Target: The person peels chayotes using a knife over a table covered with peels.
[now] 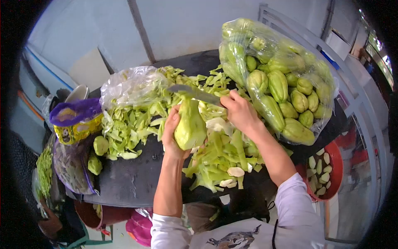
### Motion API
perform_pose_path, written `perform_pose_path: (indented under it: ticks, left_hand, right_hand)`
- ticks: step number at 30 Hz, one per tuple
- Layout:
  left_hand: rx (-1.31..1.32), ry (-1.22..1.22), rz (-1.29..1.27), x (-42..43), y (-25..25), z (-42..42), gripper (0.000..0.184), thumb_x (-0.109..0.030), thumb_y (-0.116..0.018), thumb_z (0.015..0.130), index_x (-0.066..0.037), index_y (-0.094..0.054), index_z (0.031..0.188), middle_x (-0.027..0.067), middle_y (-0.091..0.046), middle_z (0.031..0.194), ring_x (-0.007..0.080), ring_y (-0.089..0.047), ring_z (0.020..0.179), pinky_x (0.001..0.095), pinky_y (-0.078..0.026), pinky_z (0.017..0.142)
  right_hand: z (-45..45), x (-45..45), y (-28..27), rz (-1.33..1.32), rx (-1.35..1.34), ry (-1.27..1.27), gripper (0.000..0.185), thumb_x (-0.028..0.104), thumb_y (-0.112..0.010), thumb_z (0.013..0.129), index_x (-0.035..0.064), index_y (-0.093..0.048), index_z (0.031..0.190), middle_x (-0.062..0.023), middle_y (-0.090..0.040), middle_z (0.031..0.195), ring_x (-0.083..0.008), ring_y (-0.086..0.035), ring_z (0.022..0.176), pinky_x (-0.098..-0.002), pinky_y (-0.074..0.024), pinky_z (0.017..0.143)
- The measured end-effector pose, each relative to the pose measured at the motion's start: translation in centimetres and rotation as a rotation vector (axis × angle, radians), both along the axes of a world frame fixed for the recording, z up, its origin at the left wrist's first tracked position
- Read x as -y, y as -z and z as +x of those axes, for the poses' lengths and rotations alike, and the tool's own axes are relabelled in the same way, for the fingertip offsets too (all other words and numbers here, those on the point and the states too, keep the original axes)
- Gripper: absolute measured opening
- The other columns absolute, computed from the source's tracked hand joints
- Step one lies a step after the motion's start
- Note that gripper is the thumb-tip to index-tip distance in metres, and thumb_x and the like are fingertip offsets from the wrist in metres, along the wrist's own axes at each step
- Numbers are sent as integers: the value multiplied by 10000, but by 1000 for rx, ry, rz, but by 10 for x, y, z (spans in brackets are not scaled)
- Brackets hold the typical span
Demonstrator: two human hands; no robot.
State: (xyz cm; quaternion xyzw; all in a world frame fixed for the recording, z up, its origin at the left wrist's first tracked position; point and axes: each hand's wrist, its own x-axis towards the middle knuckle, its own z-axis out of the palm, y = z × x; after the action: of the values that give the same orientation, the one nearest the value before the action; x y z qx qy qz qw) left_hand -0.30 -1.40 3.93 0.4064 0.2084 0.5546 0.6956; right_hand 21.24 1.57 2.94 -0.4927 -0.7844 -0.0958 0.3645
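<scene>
My left hand (171,135) is wrapped round a large, pale green peeled chayote (190,126), held upright over the dark table. In my right hand (239,110) is a knife (195,94), its blade pointing left across the top of the chayote. The blade's tip lies just above the chayote's upper end. Beneath and around both hands, green peelings (226,159) are heaped, with a few pale cut slices (235,171) among them near the front.
Whole chayotes fill a clear plastic bag (286,83) at the right. A second plastic bag (132,85) lies back left, near a purple and yellow bag (78,120). Two loose chayotes (100,145) sit at left. A red bucket (336,166) holds peeled pieces, lower right.
</scene>
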Motion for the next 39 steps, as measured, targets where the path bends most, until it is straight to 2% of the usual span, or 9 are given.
perform_pose_path:
  ticks: [2,9,15,20,23,25,30,34,39]
  left_hand:
    - [19,-31,52,3,-4,5,556,-502,-465,903,-89,-441,1274,241,-620,868,330,-613,538,421,-509,410]
    - [48,13,7,2,1,0,562,-508,-469,888,-111,-440,1285,232,-617,880,342,-588,494,418,-503,402]
    - [82,-97,-109,-5,9,0,442,-452,-460,977,-102,-472,1246,124,-636,904,265,-650,575,360,-540,376]
    - [106,-152,-81,-3,10,6,539,-542,-478,925,-86,-477,1212,160,-638,838,286,-632,536,368,-515,364]
    - [-24,-93,20,2,-3,4,542,-484,-464,897,-97,-431,1276,245,-622,829,323,-597,486,403,-495,368]
    - [-12,-52,43,4,-8,5,534,-480,-465,899,-100,-432,1273,251,-622,835,322,-593,484,407,-493,370]
    - [27,0,61,8,-10,1,526,-472,-461,901,-99,-437,1272,264,-619,850,320,-585,478,417,-494,381]
    - [88,-81,-155,0,4,0,535,-499,-463,895,-122,-442,1274,209,-622,902,315,-627,597,423,-504,387]
    - [-73,-161,-31,-8,11,0,641,-642,-469,873,-137,-463,1267,111,-613,982,251,-655,650,387,-520,366]
  right_hand:
    - [5,2,5,-155,-39,-37,178,-37,-584,805,98,-590,921,-107,-513,833,-315,-615,625,-429,-499,517]
    - [-3,16,-5,108,-139,-125,120,-38,-592,794,75,-563,820,-92,-497,791,-284,-596,565,-409,-481,487]
    - [-27,39,-18,204,-21,-292,175,128,-694,807,106,-536,735,-62,-434,735,-221,-574,481,-360,-448,392]
    - [-23,32,-11,140,1,-228,123,117,-655,833,103,-545,780,-89,-473,748,-239,-591,508,-361,-458,406]
    - [-2,3,9,67,-18,-95,68,62,-616,833,95,-557,827,-109,-501,769,-280,-615,561,-392,-485,455]
    - [2,2,7,-46,-61,-58,127,-17,-577,804,83,-582,881,-118,-527,792,-343,-625,631,-455,-504,530]
    - [-4,9,2,65,-154,-85,134,-31,-589,789,81,-593,861,-104,-532,805,-342,-618,628,-455,-511,545]
    - [-14,22,-1,74,-114,-203,131,-27,-619,763,88,-580,811,-91,-499,775,-303,-606,564,-420,-498,485]
    - [-28,34,-13,151,-71,-322,134,19,-639,778,93,-538,729,-73,-453,736,-251,-596,509,-398,-468,416]
